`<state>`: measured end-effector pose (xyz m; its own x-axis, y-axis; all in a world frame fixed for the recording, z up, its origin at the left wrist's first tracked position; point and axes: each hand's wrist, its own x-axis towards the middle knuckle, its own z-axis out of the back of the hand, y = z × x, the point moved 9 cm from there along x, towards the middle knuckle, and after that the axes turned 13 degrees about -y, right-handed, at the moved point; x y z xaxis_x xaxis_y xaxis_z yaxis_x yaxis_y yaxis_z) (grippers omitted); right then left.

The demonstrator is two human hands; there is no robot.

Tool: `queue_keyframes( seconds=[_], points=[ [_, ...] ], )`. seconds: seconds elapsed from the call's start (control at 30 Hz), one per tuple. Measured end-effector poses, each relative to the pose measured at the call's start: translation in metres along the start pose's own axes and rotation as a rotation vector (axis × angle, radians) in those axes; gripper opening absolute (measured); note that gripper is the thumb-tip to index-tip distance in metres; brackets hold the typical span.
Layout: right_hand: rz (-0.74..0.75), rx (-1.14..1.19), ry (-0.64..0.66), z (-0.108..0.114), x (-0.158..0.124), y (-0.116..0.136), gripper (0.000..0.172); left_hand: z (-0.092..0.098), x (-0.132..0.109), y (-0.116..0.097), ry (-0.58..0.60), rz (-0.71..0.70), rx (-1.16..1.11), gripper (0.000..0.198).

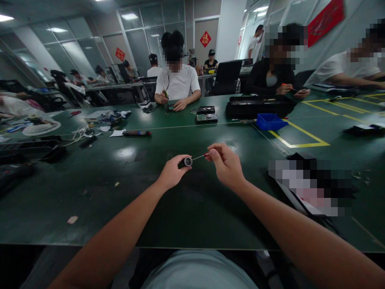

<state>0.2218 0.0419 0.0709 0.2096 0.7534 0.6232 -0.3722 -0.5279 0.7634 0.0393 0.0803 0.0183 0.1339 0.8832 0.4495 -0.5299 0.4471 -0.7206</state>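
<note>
Above the green table, my left hand [173, 171] is closed around a small black round part [187, 161] with a silvery ring on the face turned toward me. What kind of part it is, I cannot make out. Pinched in my right hand [226, 165] is a thin screwdriver [199, 157] with a reddish handle, mostly hidden by the fingers. Its slim metal shaft points left, and the tip is at the right side of the round part. Whether the tip touches it or sits inside, I cannot tell.
A long dark tool [136, 133] lies beyond my left hand. Hard drives [206, 118], a black housing [260, 107] and a blue tray [270, 121] are farther back. Across the green table [192, 216], a person in white [178, 82] works. Cables and parts clutter the left.
</note>
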Motion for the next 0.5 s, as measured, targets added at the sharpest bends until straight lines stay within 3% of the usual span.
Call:
queue_keyframes(
  seconds=[0.2, 0.4, 0.5],
  points=[
    [0.015, -0.034, 0.02, -0.004, 0.0, 0.0, 0.019, -0.004, -0.003, -0.004, 0.031, -0.027, -0.037, 0.039],
    [0.088, -0.261, -0.012, 0.004, 0.004, 0.009, 0.028, -0.002, -0.003, -0.003, 0.021, -0.039, -0.024, 0.038],
    [0.118, -0.245, 0.024, 0.002, 0.002, 0.015, 0.02, -0.001, -0.003, -0.004, 0.022, -0.053, -0.023, 0.039]
  ],
)
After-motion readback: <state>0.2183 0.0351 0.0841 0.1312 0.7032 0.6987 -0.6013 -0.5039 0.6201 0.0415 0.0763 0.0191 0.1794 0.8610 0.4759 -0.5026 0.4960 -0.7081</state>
